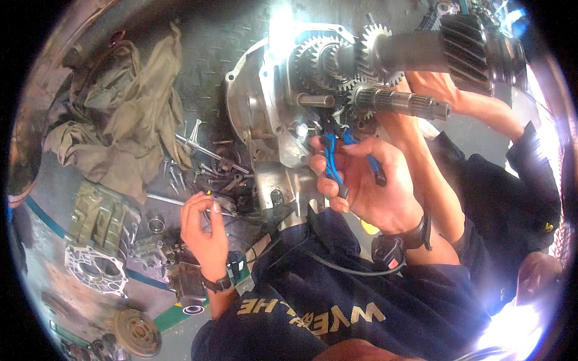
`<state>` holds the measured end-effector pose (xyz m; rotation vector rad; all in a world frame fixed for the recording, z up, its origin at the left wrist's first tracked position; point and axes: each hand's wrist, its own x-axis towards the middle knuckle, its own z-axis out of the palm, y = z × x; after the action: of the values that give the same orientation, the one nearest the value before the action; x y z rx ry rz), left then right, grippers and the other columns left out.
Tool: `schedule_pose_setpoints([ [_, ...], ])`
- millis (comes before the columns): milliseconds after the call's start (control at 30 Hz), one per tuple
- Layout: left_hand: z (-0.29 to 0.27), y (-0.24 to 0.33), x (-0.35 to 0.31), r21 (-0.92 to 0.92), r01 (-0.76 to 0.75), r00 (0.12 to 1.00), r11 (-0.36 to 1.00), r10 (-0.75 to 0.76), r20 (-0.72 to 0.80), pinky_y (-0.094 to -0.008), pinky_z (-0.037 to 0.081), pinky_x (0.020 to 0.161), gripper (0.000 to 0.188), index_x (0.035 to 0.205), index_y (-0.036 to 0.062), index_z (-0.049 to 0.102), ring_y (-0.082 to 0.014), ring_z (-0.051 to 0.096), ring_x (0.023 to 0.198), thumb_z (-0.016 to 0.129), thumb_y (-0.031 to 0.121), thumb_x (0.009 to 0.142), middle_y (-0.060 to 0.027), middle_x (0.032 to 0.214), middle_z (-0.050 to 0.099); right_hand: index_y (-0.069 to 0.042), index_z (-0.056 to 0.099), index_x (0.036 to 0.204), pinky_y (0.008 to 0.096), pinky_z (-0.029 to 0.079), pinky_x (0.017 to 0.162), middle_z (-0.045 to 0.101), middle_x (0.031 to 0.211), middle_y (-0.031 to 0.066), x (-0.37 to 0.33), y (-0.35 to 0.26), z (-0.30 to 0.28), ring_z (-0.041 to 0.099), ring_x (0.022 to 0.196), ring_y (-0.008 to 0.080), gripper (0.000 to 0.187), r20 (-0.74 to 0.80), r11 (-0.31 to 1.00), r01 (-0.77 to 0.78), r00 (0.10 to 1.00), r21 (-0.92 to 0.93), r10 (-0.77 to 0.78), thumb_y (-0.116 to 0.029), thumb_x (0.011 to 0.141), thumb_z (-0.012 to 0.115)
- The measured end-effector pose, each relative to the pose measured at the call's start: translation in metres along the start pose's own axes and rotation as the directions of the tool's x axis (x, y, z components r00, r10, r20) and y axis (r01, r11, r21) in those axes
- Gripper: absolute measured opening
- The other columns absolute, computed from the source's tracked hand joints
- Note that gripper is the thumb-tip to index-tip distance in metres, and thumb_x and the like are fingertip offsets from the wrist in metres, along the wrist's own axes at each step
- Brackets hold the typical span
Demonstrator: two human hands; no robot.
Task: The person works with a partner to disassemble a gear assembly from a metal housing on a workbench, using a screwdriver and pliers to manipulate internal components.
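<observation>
My right hand [385, 186] is closed round blue-handled pliers [330, 157], whose jaws point at the gearbox beneath the shafts. The gearbox housing [250, 99] is grey metal with an open flange. Toothed gears [322, 60] and a splined shaft [415, 103] stick out of it to the right. A large helical gear [465, 51] sits on the thick upper shaft. My left hand [205, 231] is off to the left over the bench, its fingers loosely bent and apart, beside scattered metal parts. Nothing shows clearly in it.
Another person's arms [481, 111] reach in behind the shafts from the right. A crumpled khaki cloth [135, 114] lies at the left, near bolts [174, 175] and a long metal rod [201, 150]. Metal castings [99, 271] and a round brownish disc [137, 332] lie lower left.
</observation>
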<state>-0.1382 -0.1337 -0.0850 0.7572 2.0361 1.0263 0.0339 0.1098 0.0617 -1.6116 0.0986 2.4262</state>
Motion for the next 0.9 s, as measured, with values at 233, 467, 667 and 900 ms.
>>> schedule_pose_setpoints([
  [233,0.001,0.059,-0.006,-0.237,-0.050,0.992,0.970,0.075,0.099,-0.0431,0.051,0.098,0.007,0.094,0.0004,0.068,-0.0319,0.069,0.103,0.070,0.002,0.088,-0.0141,0.103,0.073,0.002,0.053,0.138,0.0305,0.043,0.049,0.061,0.105,0.0093,-0.006,0.001,0.017,0.058,0.073,0.0203,0.054,-0.181,0.983,0.038,0.981,-0.179,-0.071,-0.031,0.096,0.051],
  [467,0.008,0.121,-0.001,-0.514,-0.138,0.931,0.847,0.287,0.224,-0.0410,0.055,0.085,0.012,0.091,0.0002,0.069,-0.0321,0.070,0.091,0.076,-0.001,0.081,-0.0150,0.095,0.073,-0.002,0.057,0.128,0.0251,0.036,0.044,0.057,0.096,0.0059,-0.015,0.002,-0.025,0.050,0.064,0.0132,0.043,0.005,0.981,-0.102,0.995,0.166,0.102,-0.028,0.093,0.057],
  [667,0.012,0.141,0.001,-0.506,-0.133,0.919,0.852,0.298,0.260,-0.0382,0.054,0.084,0.011,0.094,0.0008,0.069,-0.0310,0.070,0.091,0.073,0.000,0.084,-0.0154,0.097,0.072,0.005,0.057,0.132,0.0322,0.055,0.055,0.063,0.107,0.0159,-0.020,-0.003,-0.012,0.061,0.074,0.0229,0.053,0.062,0.992,-0.033,0.998,0.124,0.025,-0.031,0.092,0.054],
  [900,0.020,0.163,0.010,-0.391,-0.048,0.934,0.919,0.180,0.308,-0.0393,0.053,0.082,0.022,0.107,0.0007,0.067,-0.0322,0.067,0.095,0.074,0.007,0.087,-0.0164,0.105,0.069,0.012,0.052,0.140,0.0583,0.063,0.092,0.065,0.132,0.0279,-0.015,-0.012,-0.027,0.069,0.114,0.0451,0.061,0.247,0.968,-0.184,0.959,0.168,0.139,-0.031,0.096,0.048],
])
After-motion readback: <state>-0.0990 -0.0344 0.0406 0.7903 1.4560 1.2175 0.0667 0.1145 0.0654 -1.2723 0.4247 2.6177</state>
